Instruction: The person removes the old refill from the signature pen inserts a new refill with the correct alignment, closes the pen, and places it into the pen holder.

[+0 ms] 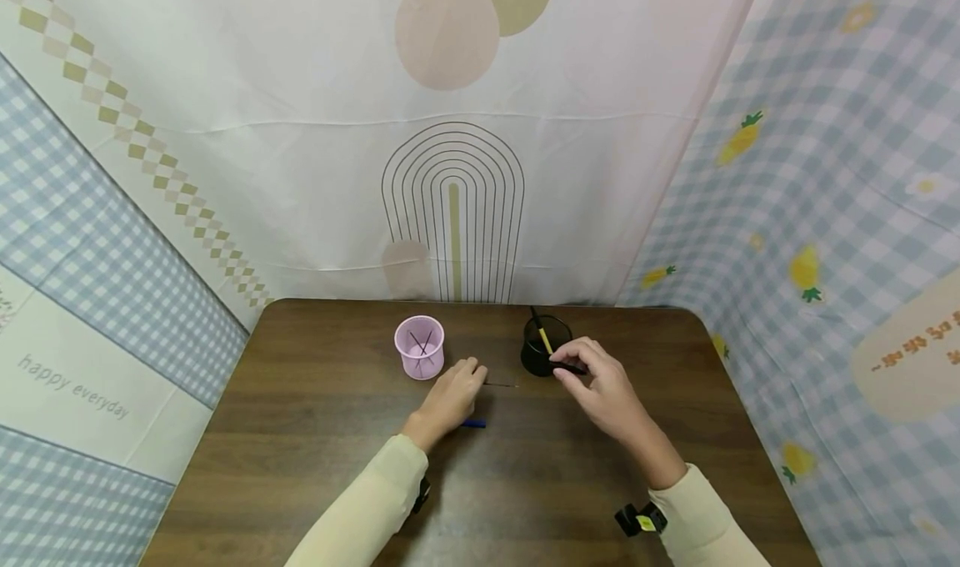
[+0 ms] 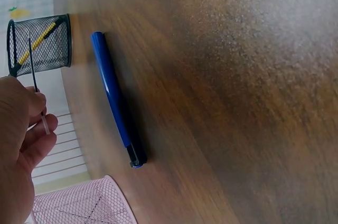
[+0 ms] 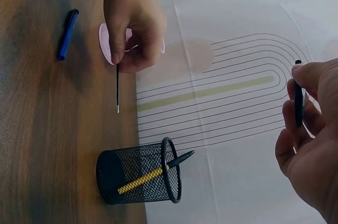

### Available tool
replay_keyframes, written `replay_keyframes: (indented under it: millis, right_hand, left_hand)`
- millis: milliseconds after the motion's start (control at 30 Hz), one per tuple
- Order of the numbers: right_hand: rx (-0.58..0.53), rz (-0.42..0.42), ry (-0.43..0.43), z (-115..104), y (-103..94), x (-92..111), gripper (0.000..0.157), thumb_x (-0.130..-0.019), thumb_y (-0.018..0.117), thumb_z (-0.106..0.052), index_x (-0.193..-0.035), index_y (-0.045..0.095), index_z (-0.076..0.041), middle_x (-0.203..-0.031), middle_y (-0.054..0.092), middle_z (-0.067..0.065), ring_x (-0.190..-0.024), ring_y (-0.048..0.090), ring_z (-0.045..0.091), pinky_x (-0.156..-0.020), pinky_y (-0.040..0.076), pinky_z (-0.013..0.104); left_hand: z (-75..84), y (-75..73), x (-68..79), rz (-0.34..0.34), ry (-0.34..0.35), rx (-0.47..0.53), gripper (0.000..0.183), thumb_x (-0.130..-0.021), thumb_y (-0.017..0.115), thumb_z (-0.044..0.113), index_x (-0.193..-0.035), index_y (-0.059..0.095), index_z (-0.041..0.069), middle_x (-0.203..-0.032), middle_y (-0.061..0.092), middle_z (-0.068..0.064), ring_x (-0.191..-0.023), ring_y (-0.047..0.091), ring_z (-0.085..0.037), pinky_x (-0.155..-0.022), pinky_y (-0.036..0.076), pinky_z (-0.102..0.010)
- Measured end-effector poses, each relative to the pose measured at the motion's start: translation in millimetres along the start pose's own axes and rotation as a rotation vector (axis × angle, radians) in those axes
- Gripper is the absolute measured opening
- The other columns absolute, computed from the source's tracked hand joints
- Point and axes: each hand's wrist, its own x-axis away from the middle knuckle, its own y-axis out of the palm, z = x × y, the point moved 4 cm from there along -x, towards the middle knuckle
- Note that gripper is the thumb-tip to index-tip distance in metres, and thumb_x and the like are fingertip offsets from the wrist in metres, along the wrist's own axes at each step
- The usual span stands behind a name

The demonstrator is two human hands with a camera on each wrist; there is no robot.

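My left hand pinches a thin dark pen refill with a pale end, held above the table between the two mesh cups. My right hand holds a black pen between thumb and fingers, close beside the rim of the black mesh cup. Leaning inside that cup is a yellow and black pen. Left of my left hand stands the pink mesh cup, with thin dark sticks crossed in it. A blue pen lies on the table near my left wrist, partly hidden in the head view.
The brown wooden table has its back edge against a patterned cloth. Both cups stand near that edge. A checked cloth hangs at the right.
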Motion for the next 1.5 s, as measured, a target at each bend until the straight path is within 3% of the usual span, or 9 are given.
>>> replay_keyframes:
  millis: [300,633,967,1100,1333,1500]
  right_hand:
    - [0.028,0.026,-0.039,0,-1.5,0,0.023,-0.087,0.080,-0.002,-0.105,0.072,-0.014,-0.099,0.067,-0.007,-0.091,0.055,0.008,-0.075,0.048,0.016]
    - [0.048,0.049,-0.045,1,0.1,5,0.023,-0.085,0.082,-0.002,-0.104,0.073,-0.013,-0.096,0.067,-0.006,-0.088,0.056,0.007,-0.068,0.051,0.025]
    - [0.053,0.059,-0.069,4,0.6,9,0.027,-0.082,0.083,0.001,-0.102,0.073,-0.014,-0.094,0.068,-0.005,-0.084,0.058,0.009,-0.067,0.049,0.021]
    - [0.054,0.062,-0.083,3,0.1,10,0.025,-0.081,0.083,0.002,-0.101,0.073,-0.011,-0.094,0.069,-0.005,-0.084,0.060,0.009,-0.069,0.047,0.016]
    - [0.056,0.066,-0.115,2,-2.0,10,0.027,-0.078,0.085,0.003,-0.099,0.073,-0.010,-0.093,0.070,-0.004,-0.081,0.062,0.009,-0.068,0.052,0.022]
    - [0.046,0.067,-0.141,1,-2.9,9,0.028,-0.077,0.085,0.005,-0.099,0.073,-0.006,-0.092,0.070,0.001,-0.080,0.062,0.010,-0.071,0.049,0.016]
  left_hand:
    - [3.0,3.6,-0.8,-0.026,-0.002,-0.018,0.021,-0.077,0.075,-0.004,-0.091,0.063,0.007,-0.086,0.060,-0.005,-0.080,0.060,-0.024,-0.073,0.051,-0.033]
    - [2.7,13.6,0.3,-0.108,-0.001,-0.055,0.016,-0.080,0.074,-0.001,-0.091,0.068,0.008,-0.086,0.064,-0.005,-0.079,0.060,-0.023,-0.070,0.052,-0.034]
    - [4.0,21.3,4.3,-0.206,-0.002,-0.056,0.014,-0.085,0.071,-0.002,-0.095,0.073,0.008,-0.090,0.066,-0.006,-0.080,0.064,-0.023,-0.072,0.056,-0.036]
    - [4.6,23.9,6.0,-0.205,0.006,-0.070,0.011,-0.084,0.072,0.000,-0.090,0.073,0.009,-0.088,0.065,-0.006,-0.077,0.064,-0.023,-0.068,0.055,-0.036]
    - [6.7,24.2,5.7,-0.197,0.020,-0.082,0.008,-0.084,0.071,0.004,-0.085,0.073,0.012,-0.086,0.067,-0.003,-0.076,0.064,-0.023,-0.063,0.053,-0.035]
    - [6.8,24.5,4.8,-0.209,0.012,-0.079,0.008,-0.083,0.072,0.005,-0.085,0.073,0.013,-0.086,0.067,-0.002,-0.077,0.064,-0.022,-0.063,0.052,-0.035]
